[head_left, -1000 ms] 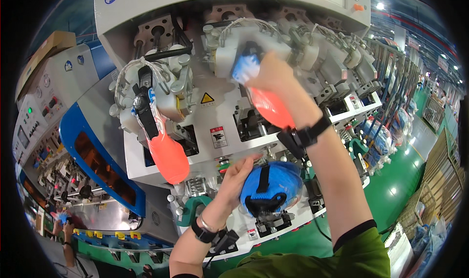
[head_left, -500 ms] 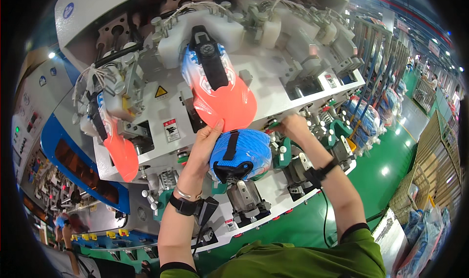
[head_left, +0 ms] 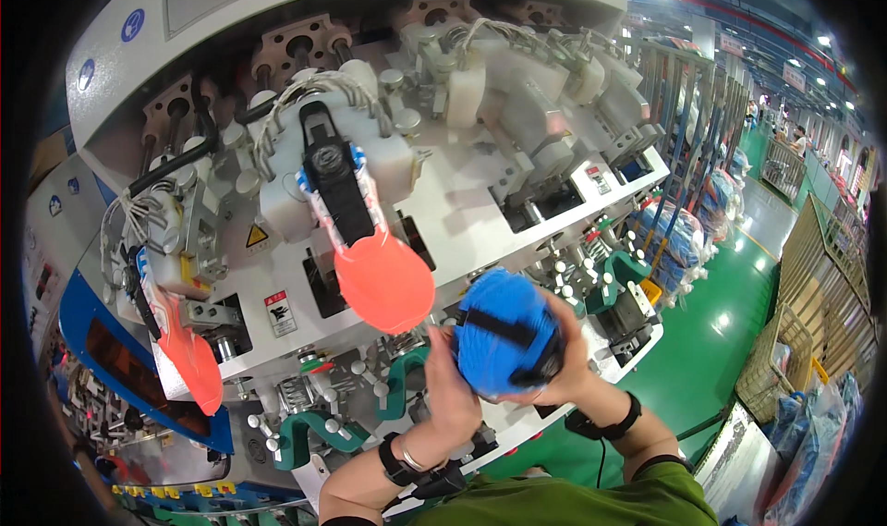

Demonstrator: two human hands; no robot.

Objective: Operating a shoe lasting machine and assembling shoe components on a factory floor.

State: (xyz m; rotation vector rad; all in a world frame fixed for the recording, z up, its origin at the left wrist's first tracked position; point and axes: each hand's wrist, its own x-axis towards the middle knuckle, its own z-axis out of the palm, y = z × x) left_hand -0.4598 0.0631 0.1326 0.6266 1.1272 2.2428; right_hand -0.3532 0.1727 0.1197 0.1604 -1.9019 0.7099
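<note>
Blue shoe: raised blue shoe [head_left: 499, 327] with a black strap across it, held in front of the machine [head_left: 453, 212], at its front edge, right of the middle.
Right hand: the right hand [head_left: 571, 355] grasps the blue shoe, fingers curled around its right side and underside.
Left hand: the left hand [head_left: 450, 392] is upright against the left side of the blue shoe, thumb side up; blur leaves its grip uncertain, cannot tell whether it is clenched.
Wrists: a metal bracelet [head_left: 405, 451] and a dark band on the left; a black band [head_left: 628, 417] on the right.
Middle station: coral-toed shoe [head_left: 386, 281] with a black strap, heel end at a white block [head_left: 286, 204], toe reaching the machine's front edge, near the left hand.
Left station: second coral-toed shoe [head_left: 188, 364] at the machine's left front corner, toe jutting past the edge.
Front ledge: curved green brackets [head_left: 317, 438] and a spring [head_left: 296, 394] along the machine's lower front edge.
Markings: yellow warning triangle [head_left: 256, 237] on the machine's upper face, toward the left.
Right surroundings: bagged bundles [head_left: 670, 235] by a metal rack [head_left: 688, 110], beyond the machine's right end; green floor [head_left: 730, 295].
</note>
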